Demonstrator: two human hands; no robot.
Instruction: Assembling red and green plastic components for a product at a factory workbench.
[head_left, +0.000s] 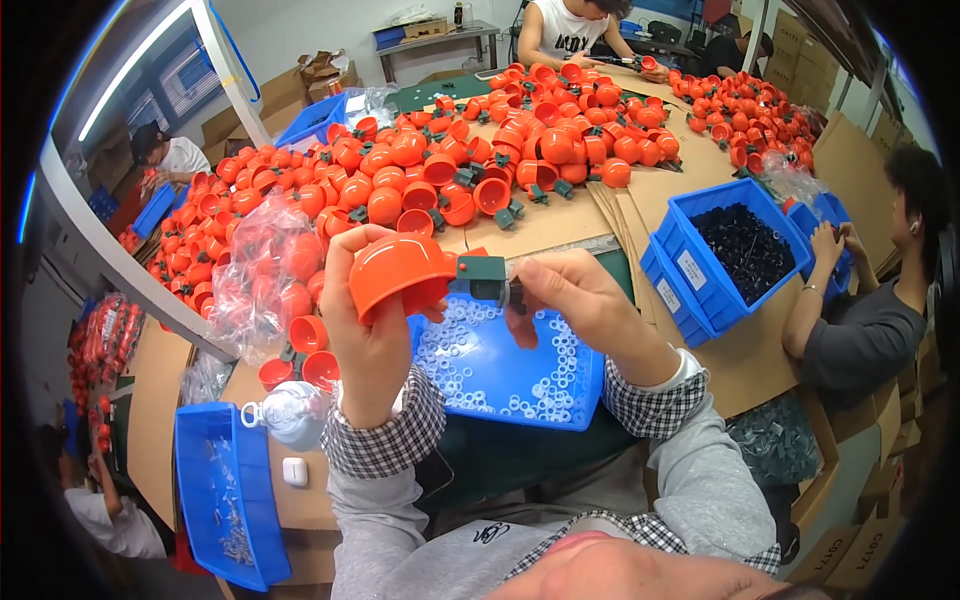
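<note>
Cluttered worktable (pixel 560 225), left hand (pixel 370 330) holding orange cup (pixel 398 270)

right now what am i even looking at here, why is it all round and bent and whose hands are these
This is one picture from a wide fisheye camera worn on a person's head, looking down; the lens bends straight edges. The two hands rising from the lower edge are the wearer's own. The left hand holds an orange cup; the right hand grips a dark green part at the cup's side. Below them lies a blue tray of small white rings. Behind it the table carries a big pile of orange cups and a blue bin of black parts. Other people work around the table.
</note>
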